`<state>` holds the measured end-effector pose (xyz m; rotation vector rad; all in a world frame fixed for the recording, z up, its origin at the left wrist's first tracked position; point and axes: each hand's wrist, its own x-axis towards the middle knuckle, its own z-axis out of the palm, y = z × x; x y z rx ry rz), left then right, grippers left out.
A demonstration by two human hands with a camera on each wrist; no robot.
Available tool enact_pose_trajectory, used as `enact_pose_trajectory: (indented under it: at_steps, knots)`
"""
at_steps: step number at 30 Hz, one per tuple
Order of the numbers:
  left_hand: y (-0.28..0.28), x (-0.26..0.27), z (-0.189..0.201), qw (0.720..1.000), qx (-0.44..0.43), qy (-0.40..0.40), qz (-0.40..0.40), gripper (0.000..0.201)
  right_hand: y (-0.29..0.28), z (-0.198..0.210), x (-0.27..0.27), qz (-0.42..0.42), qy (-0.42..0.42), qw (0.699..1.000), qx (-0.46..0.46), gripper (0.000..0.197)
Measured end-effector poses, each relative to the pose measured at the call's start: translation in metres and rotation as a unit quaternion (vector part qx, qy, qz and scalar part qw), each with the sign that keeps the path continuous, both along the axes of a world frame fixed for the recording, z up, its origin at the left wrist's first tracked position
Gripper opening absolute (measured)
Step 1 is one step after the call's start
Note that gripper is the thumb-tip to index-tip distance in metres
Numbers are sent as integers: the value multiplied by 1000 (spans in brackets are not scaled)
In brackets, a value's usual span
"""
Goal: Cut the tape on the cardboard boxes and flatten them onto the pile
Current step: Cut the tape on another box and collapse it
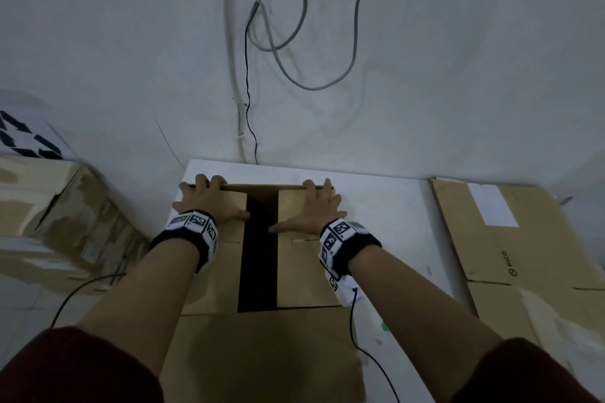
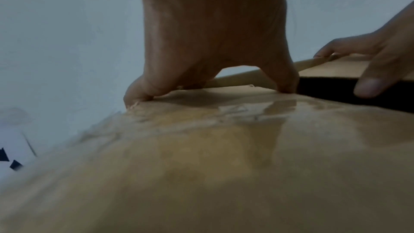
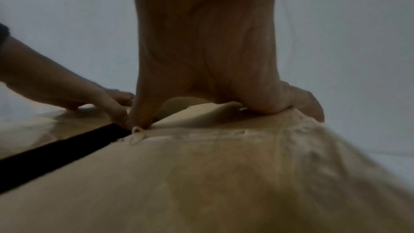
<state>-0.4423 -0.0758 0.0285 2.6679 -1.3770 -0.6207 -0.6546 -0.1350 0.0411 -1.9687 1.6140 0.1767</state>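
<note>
A brown cardboard box stands on the white table in front of me. Its top flaps lie apart, with a dark gap between them. My left hand lies on the left flap and my right hand on the right flap. Both have their fingertips hooked over the box's far edge. In the left wrist view my left hand bears on taped cardboard, and my right hand curls over a thin far flap. The right wrist view shows my right hand and left hand with thumbs at the gap.
Flattened cardboard lies on the table at the right. A taped box sits at the left, a white sheet with black arrows behind it. Cables hang down the wall ahead. A thin wire trails from my right wrist.
</note>
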Motion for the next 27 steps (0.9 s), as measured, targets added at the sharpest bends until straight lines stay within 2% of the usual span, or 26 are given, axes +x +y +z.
enact_pose_trajectory:
  at_steps: [3, 5, 7, 9, 10, 12, 13, 14, 15, 17, 19, 20, 22, 24, 25, 27]
  knots:
    - [6, -4, 4, 1000, 2, 21, 12, 95, 2, 2, -2, 6, -10, 1000, -11, 125]
    - [14, -6, 14, 999, -13, 43, 10, 95, -1, 7, -7, 9, -49, 999, -8, 118]
    - [19, 0, 24, 995, -34, 93, -9, 104, -4, 17, -17, 2, -135, 991, 4, 119]
    - [26, 9, 35, 978, -69, 198, -4, 110, -1, 31, -33, -54, -261, 962, 59, 120]
    - [32, 13, 43, 962, -95, 257, 5, 109, 2, 37, -43, -74, -309, 943, 94, 108]
    - [44, 21, 56, 924, -145, 351, 45, 92, 7, 48, -67, -90, -371, 911, 155, 64]
    - [51, 25, 61, 906, -162, 385, 67, 81, 9, 54, -82, -106, -395, 898, 162, 43]
    - [60, 29, 67, 890, -173, 413, 84, 71, 9, 57, -96, -132, -415, 888, 152, 31]
    - [69, 35, 72, 877, -180, 435, 93, 63, 9, 60, -112, -157, -425, 882, 129, 27]
    - [91, 48, 81, 868, -202, 440, 106, 52, 13, 63, -144, -183, -398, 896, 73, 27]
    - [110, 67, 87, 872, -229, 414, 126, 47, 18, 60, -172, -175, -334, 926, 15, 40]
    - [119, 75, 91, 882, -238, 386, 125, 45, 24, 58, -182, -178, -308, 934, -16, 52]
    - [136, 92, 92, 926, -228, 285, 93, 57, 44, 48, -188, -167, -224, 951, -129, 72]
    - [152, 101, 83, 977, -153, 143, 32, 70, 67, 33, -181, -112, -115, 955, -251, 66]
    - [159, 101, 74, 994, -100, 51, 1, 66, 81, 25, -173, -79, -93, 952, -281, 59]
    - [173, 90, 52, 994, -35, -91, -41, 50, 107, 7, -158, -2, -114, 951, -286, 51]
